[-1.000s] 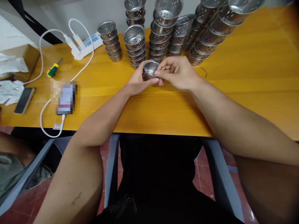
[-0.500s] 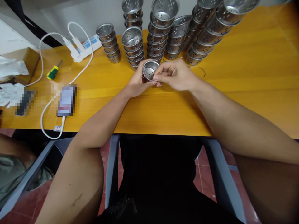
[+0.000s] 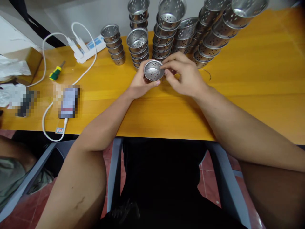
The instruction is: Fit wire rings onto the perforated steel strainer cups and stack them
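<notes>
A small perforated metal cup (image 3: 153,72) sits in my left hand (image 3: 138,85), tilted so that its open mouth faces me. My left fingers wrap its far side while the thumb lies along the near side. At the cup's right rim is my right hand (image 3: 184,74), thumb and index finger apart. Its fingertips are at or very near the rim; whether they touch cannot be told. Something small and dark red shows beneath the right fingers, too hidden to name. Just behind the hands rises a stack of perforated cups (image 3: 137,41).
More stacked perforated cups (image 3: 171,16) line the wall, some leaning to the right (image 3: 221,35). A thin wire (image 3: 207,73) lies right of my hand. Leftward are a power strip (image 3: 90,49), a screwdriver (image 3: 56,72), a phone (image 3: 69,102) on a white cable and a cardboard box (image 3: 35,63).
My right hand's thumb and index finger have parted and drawn back from the cup's near right rim. The cup has turned slightly, showing more of its inside. My left hand keeps its hold.
</notes>
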Available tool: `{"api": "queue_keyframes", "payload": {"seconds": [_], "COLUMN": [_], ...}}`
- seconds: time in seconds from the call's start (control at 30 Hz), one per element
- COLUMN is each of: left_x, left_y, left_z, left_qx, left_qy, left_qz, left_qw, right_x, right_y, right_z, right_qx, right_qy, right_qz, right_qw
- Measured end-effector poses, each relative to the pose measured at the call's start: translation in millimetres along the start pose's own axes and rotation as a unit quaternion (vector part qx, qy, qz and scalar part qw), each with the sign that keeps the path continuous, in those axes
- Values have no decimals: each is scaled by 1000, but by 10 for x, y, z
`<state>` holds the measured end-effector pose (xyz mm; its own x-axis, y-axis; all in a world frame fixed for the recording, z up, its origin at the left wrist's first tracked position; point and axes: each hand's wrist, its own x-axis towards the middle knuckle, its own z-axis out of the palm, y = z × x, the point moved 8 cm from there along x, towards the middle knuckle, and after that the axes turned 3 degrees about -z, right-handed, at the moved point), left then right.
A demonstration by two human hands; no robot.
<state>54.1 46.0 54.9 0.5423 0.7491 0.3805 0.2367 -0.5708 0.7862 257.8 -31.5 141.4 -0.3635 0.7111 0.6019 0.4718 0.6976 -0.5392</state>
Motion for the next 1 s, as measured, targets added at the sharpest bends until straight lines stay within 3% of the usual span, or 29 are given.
{"api": "queue_keyframes", "payload": {"seconds": [0.3, 0.57, 0.7, 0.83, 1.0], "left_x": [-27, -9, 17, 10, -18], "left_y": [95, 41, -34, 29, 60], "left_z": [22, 8, 5, 59, 73], "left_qx": [25, -5, -32, -59, -14], "left_qy": [-7, -3, 2, -25, -18], "left_qz": [18, -10, 20, 50, -15], "left_qw": [999, 1000, 999, 997, 1000], "right_x": [-30, -42, -41, -37, -36], "right_y": [-90, -108, -128, -109, -169], "right_z": [170, 219, 181, 188, 108], "right_qx": [-7, 53, 37, 35, 50], "right_qy": [-65, -68, -49, -33, -28], "right_qz": [34, 49, 50, 39, 41], "right_qw": [997, 995, 997, 998, 997]}}
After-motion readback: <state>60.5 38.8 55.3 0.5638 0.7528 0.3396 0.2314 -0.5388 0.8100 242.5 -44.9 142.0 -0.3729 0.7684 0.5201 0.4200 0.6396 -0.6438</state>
